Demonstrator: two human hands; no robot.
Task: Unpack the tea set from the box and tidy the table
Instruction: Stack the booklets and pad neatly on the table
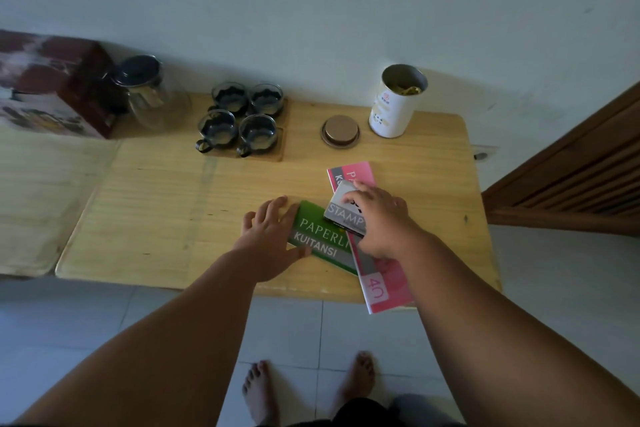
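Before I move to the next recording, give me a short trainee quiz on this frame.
1. True or false: the white cylindrical tin has its round metal lid on.
2. How many glass cups stand on the wooden tray? A two, B four, C six.
3. Which hand lies on the grey stamp-pad box?

Key:
1. False; the lid lies on the wooden table beside the tin.
2. B.
3. The right hand, fingers curled over the box; the left hand touches the green receipt booklet.
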